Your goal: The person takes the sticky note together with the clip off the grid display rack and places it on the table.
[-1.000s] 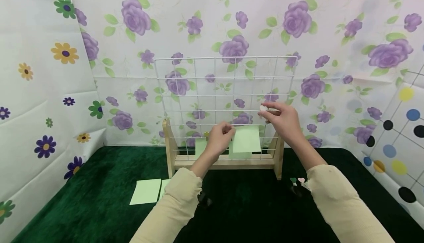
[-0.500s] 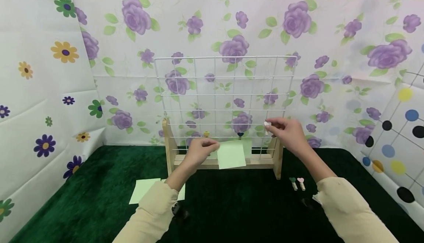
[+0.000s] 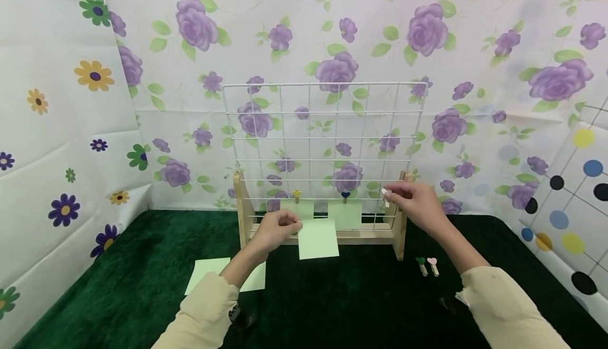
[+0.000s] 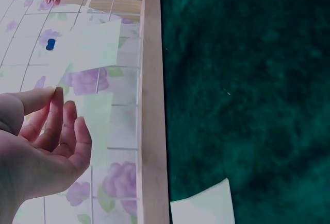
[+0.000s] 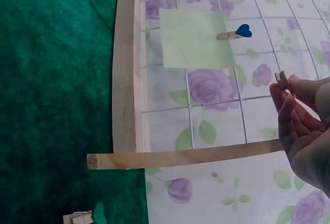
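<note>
My left hand [image 3: 274, 233] pinches a pale green paper note [image 3: 318, 239] by its upper left corner, in front of the lower part of a white wire grid [image 3: 323, 138]. Between thumb and fingertips, my right hand [image 3: 418, 205] holds a small wooden clothespin [image 5: 281, 79] with a white heart, near the grid's lower right side. Two green notes hang on the grid: one note [image 3: 291, 209] under a yellow-heart clothespin [image 3: 296, 196], partly covered by the left hand and held note, another [image 5: 196, 38] under a blue-heart clothespin [image 5: 244, 31].
The grid stands in a wooden base [image 3: 361, 237] with upright side pieces. More green notes [image 3: 203, 272] lie on the dark green cloth [image 3: 119, 275] at left, partly under the left forearm. A green-heart clothespin [image 3: 421, 266] and a pink-heart clothespin [image 3: 433, 266] lie at right.
My left hand has carried the note down and left, away from the blue-heart clothespin, uncovering the hanging notes. My right hand has lowered along the grid's right side, still holding the white-heart clothespin.
</note>
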Demonstrator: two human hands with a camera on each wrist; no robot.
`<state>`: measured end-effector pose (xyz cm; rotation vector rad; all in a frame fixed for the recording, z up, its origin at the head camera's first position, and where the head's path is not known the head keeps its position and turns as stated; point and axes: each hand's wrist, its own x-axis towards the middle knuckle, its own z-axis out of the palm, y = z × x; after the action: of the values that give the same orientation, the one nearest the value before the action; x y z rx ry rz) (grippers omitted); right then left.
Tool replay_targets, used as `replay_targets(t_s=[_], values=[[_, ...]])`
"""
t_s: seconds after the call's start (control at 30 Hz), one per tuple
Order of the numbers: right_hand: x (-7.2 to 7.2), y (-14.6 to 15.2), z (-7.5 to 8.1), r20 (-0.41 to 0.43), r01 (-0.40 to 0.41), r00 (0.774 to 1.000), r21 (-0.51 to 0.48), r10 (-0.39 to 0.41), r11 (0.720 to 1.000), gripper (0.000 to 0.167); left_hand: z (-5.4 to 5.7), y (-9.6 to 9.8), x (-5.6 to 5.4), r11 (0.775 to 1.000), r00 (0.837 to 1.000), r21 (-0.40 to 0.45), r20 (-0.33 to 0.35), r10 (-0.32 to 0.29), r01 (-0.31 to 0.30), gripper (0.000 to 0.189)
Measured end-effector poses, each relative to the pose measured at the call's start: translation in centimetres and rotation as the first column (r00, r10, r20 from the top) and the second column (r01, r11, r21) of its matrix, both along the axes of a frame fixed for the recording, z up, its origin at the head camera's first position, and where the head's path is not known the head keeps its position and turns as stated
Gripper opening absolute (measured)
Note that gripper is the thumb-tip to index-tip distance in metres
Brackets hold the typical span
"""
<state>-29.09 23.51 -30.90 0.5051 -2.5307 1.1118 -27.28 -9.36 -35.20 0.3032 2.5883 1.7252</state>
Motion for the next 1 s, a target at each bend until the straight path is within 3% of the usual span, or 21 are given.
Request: replay_targets(t_s=[0.17,0.4,0.67,1.0], values=[[0.2,0.2,-0.6,0.002,-0.009,1.0,0.017,0.009,1.0,0.029,-0.5,-1.1,0.3,0.999,1.0,-0.038,0.031,-0.004,0.005,0.009],[0.5,0.8,-1.7,0.078,-0.045,0.996,0.029,0.043,0.999,0.028,-1.5,-2.7,0.5,0.997,0.994,-0.077,0.104,-0.02,0.028,0.011],[1.1,2.1,-3.0,0.12,-0.089,0.989,0.034,0.085,0.995,0.028,-2.2,-3.1,0.6,0.99,0.992,-0.118,0.113,-0.061,0.074,0.012],[1.9,4.3,-4.6,0.21,-0.039,0.977,0.07,0.023,0.997,0.034,-3.0,-4.2,0.9,0.985,0.987,-0.164,0.158,-0.022,0.048,0.006]])
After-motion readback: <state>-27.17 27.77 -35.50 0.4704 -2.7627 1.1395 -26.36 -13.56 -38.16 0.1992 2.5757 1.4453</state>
